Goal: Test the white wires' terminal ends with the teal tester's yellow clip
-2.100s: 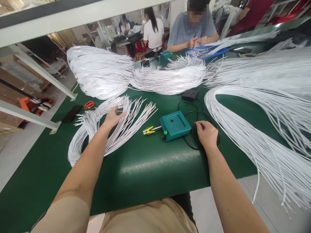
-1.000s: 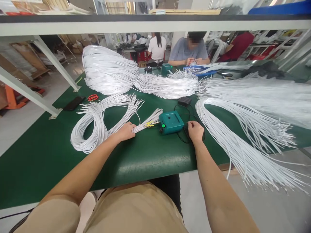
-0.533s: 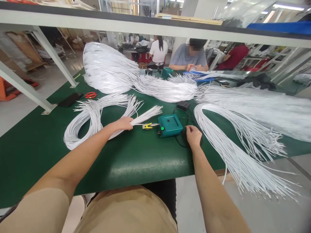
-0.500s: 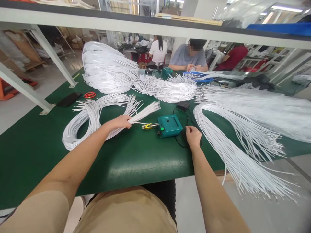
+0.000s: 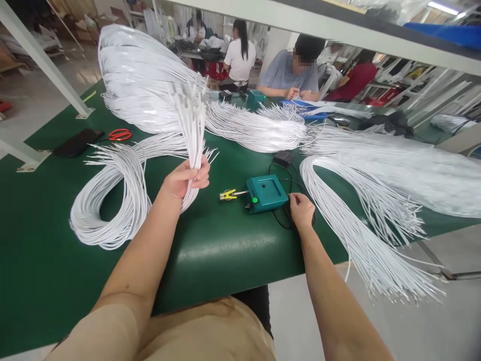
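My left hand [image 5: 188,178] is closed around a bundle of white cables [image 5: 192,135], whose ends point upward and away from me. Beside the right edge of a small teal device [image 5: 267,193], my right hand [image 5: 301,208] has its fingers pinched together; whether anything thin lies between them cannot be made out. A yellow clip [image 5: 227,195] is attached to leads at the device's left side. Black cord [image 5: 281,219] runs by my right hand. Left of my left forearm lies a looped coil of white cables [image 5: 108,200].
Large white cable bundles [image 5: 259,130] lie across the back of the green table [image 5: 221,255]. Another bundle [image 5: 361,240] hangs over the right edge. Red-handled scissors [image 5: 120,134] and a dark pouch [image 5: 78,143] lie at left. A co-worker [image 5: 289,70] sits opposite, below a shelf beam.
My left hand has turned the cable bundle from slanting right to upright, ends raised, away from the yellow clip. My right hand stays beside the teal device. The view has shifted slightly.
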The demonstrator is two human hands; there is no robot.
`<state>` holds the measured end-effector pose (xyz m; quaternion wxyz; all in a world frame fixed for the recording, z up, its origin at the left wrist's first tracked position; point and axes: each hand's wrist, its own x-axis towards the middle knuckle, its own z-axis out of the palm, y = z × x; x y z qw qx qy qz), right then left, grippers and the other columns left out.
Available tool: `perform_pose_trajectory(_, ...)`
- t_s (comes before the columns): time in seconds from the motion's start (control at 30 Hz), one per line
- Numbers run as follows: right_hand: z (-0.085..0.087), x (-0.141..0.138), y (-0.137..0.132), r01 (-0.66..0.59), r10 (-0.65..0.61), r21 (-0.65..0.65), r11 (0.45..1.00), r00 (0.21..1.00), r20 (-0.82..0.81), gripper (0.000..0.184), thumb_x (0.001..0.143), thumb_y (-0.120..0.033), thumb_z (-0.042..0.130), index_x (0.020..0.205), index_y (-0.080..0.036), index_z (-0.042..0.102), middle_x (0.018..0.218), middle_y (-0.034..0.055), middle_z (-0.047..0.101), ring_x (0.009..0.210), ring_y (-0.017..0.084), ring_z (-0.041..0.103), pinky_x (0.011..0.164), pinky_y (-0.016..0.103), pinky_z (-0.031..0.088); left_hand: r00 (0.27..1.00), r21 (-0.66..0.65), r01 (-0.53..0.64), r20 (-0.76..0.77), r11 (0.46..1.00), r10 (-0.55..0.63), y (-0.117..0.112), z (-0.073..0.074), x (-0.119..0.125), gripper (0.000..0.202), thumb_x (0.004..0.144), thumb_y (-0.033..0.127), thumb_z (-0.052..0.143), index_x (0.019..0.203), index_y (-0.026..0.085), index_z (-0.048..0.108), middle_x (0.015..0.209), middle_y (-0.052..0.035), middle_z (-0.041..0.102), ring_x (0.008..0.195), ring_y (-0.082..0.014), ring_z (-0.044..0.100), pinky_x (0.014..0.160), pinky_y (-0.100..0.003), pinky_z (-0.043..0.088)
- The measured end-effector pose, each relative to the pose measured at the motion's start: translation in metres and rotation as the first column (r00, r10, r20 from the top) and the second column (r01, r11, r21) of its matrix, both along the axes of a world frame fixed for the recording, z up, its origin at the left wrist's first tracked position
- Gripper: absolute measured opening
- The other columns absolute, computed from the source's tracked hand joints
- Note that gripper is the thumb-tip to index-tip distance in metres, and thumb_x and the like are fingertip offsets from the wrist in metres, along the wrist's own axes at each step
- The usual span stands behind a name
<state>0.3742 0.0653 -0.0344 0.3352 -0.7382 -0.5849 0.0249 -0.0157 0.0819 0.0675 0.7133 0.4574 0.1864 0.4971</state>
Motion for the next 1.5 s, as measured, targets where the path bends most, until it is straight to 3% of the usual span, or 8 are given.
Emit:
perform_pose_trajectory(0.2, 0.002, -0.004, 0.001, 0.01, -0.01, -0.061, 0.998, 1.0, 0.009, 0.035, 0.082, -0.04, 0.044, 0.081, -0.016, 0.07, 0.08, 0.0094, 0.068, 0.072, 0.021, 0.058, 0.073, 0.034, 0.041, 0.99, -0.403, 0.05, 0.141, 0.914, 0.008, 0.01, -0.031, -0.003, 0.017, 0.075, 0.02, 0.07, 0.091, 0.019, 0.063, 0.063, 0.0063, 0.038, 0.042, 0.0012, 0.03, 0.041, -0.01, 0.029)
perform_pose_trajectory(0.43, 0.036, -0.013, 0.013, 0.029, -0.031, -0.189, 0.981, 0.999, -0.012, 0.026, 0.074, -0.037, 0.053, 0.071, -0.017, 0.07, 0.063, 0.0073, 0.066, 0.063, 0.023, 0.058, 0.066, 0.036, 0.043, 0.984, -0.554, 0.04, -0.124, 0.831, -0.129, -0.004, -0.051, -0.031, 0.022, 0.075, 0.02, 0.072, 0.096, 0.017, 0.065, 0.077, -0.0017, 0.057, 0.055, -0.0051, 0.049, 0.047, -0.016, 0.043)
perform_pose_trajectory(0.57, 0.077, -0.082, 0.016, -0.111, 0.12, 0.078, 0.991, 0.986, -0.113, 0.025, 0.08, -0.038, 0.055, 0.082, -0.019, 0.071, 0.084, 0.0074, 0.071, 0.078, 0.022, 0.063, 0.077, 0.035, 0.045, 0.941, -0.455, -0.104, -0.333, 0.884, -0.061, -0.012, -0.046, -0.031, 0.026, 0.07, 0.021, 0.077, 0.094, 0.014, 0.069, 0.079, -0.0039, 0.061, 0.069, -0.0108, 0.058, 0.062, -0.023, 0.052)
perform_pose_trajectory(0.7, 0.095, -0.174, 0.01, -0.472, 0.435, 0.035, 0.881, 0.777, -0.455, 0.027, 0.083, -0.045, 0.058, 0.079, -0.021, 0.07, 0.076, 0.0015, 0.069, 0.071, 0.017, 0.061, 0.069, 0.03, 0.046, 0.876, -0.264, -0.148, -0.483, 0.953, 0.002, -0.015, -0.03, -0.012, 0.028, 0.067, 0.023, 0.078, 0.093, 0.014, 0.07, 0.074, -0.0015, 0.063, 0.066, -0.011, 0.059, 0.065, -0.024, 0.049)
perform_pose_trajectory(0.83, 0.092, -0.212, 0.009, -0.591, 0.457, 0.072, 0.804, 0.535, -0.711, 0.03, 0.08, -0.05, 0.063, 0.074, -0.02, 0.066, 0.069, -0.0017, 0.065, 0.06, 0.012, 0.055, 0.063, 0.028, 0.047, 0.818, -0.093, -0.17, -0.568, 0.981, 0.088, -0.008, -0.011, 0.009, 0.02, 0.071, 0.027, 0.073, 0.085, 0.014, 0.071, 0.076, -0.0029, 0.067, 0.071, -0.0141, 0.061, 0.068, -0.027, 0.05)
perform_pose_trajectory(1.03, 0.087, -0.201, 0.015, -0.459, 0.383, 0.184, 0.869, 0.387, -0.839, 0.025, 0.068, -0.039, 0.075, 0.08, -0.019, 0.065, 0.075, -0.0029, 0.065, 0.064, 0.01, 0.055, 0.063, 0.026, 0.049, 0.741, 0.031, -0.216, -0.646, 0.976, 0.184, 0.01, 0.002, 0.028, 0.024, 0.07, 0.033, 0.074, 0.081, 0.012, 0.071, 0.074, -0.0033, 0.067, 0.07, -0.0146, 0.062, 0.065, -0.027, 0.051)
perform_pose_trajectory(1.33, 0.066, -0.203, 0.024, -0.628, 0.192, -0.03, 0.778, 0.283, -0.94, 0.028, 0.063, -0.035, 0.077, 0.08, -0.016, 0.067, 0.062, -0.0032, 0.064, 0.053, 0.008, 0.057, 0.057, 0.023, 0.051, 0.858, -0.235, -0.415, -0.422, 0.879, 0.292, -0.02, -0.036, 0.05, 0.028, 0.072, 0.035, 0.075, 0.081, 0.011, 0.064, 0.073, -0.0044, 0.066, 0.064, -0.011, 0.062, 0.068, -0.028, 0.054)
perform_pose_trajectory(1.5, 0.052, -0.214, 0.025, -0.562, 0.18, 0.016, 0.827, 0.237, -0.955, 0.018, 0.064, -0.029, 0.071, 0.071, -0.017, 0.06, 0.053, -0.0065, 0.059, 0.046, 0.007, 0.056, 0.053, 0.021, 0.052, 0.786, -0.238, -0.582, -0.412, 0.777, 0.462, -0.011, -0.051, 0.046, 0.025, 0.073, 0.033, 0.073, 0.082, 0.012, 0.063, 0.078, -0.0031, 0.064, 0.071, -0.0114, 0.062, 0.068, -0.026, 0.052)
